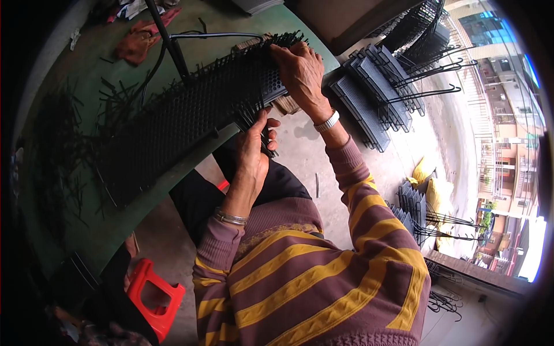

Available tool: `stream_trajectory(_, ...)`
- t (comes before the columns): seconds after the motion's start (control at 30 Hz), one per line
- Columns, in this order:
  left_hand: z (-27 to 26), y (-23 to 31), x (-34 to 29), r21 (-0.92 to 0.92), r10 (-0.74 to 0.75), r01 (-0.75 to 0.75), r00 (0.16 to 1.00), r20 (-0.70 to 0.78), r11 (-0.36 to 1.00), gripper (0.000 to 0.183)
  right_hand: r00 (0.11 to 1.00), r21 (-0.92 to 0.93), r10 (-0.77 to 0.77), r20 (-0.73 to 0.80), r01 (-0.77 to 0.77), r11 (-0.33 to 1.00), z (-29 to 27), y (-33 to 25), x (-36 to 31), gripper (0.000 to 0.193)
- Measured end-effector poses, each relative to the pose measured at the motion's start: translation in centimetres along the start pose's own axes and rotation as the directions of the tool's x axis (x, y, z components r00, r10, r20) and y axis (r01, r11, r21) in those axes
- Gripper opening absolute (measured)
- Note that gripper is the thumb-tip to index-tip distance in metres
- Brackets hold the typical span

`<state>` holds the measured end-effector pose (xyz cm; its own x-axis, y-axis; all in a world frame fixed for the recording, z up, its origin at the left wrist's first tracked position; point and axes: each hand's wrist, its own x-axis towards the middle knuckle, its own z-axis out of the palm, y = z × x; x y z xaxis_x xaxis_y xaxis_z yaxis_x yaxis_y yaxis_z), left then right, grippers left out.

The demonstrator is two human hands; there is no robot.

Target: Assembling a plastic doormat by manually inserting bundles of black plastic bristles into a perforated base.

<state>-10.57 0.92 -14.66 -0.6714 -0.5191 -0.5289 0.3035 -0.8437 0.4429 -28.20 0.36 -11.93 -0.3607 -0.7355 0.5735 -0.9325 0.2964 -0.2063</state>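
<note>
A long black perforated panel lies slantwise on the green table, with short black strips bristling along its far edge. My left hand is closed round a bunch of thin black strips at the panel's near edge, towards its right end. Over that right end, my right hand reaches down with bent fingers, close to the far edge's strips. Its fingertips are partly hidden, and whatever they pinch is too small to make out.
Loose black strips are heaped on the green table at the left. A dark metal stand rises behind the panel. Grey mesh racks with hooks stand on the floor to the right. A red stool is at lower left.
</note>
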Motion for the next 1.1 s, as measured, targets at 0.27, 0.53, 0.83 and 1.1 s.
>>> stream_trajectory(0.27,0.3,0.2,-0.4,0.061,-0.018,0.018,1.000,-0.015,0.998,0.027,0.991,-0.100,-0.134,-0.030,0.130,0.986,0.1,0.0,0.3,0.021)
stream_trajectory(0.53,0.7,0.2,-0.5,0.049,-0.023,0.025,0.999,-0.040,0.999,0.026,0.998,-0.180,-0.060,-0.011,0.057,0.982,-0.3,0.1,-0.2,0.023)
stream_trajectory(0.83,0.7,0.3,-0.9,0.102,-0.015,0.019,0.999,-0.049,0.995,0.022,0.814,0.693,-0.019,0.580,-0.482,0.536,-3.6,-1.1,-2.7,0.023)
stream_trajectory(1.1,0.8,-0.4,-0.7,0.173,0.034,-0.026,0.998,-0.047,0.985,0.018,0.701,0.632,-0.024,0.713,-0.627,0.455,-4.9,-0.5,-2.5,0.024)
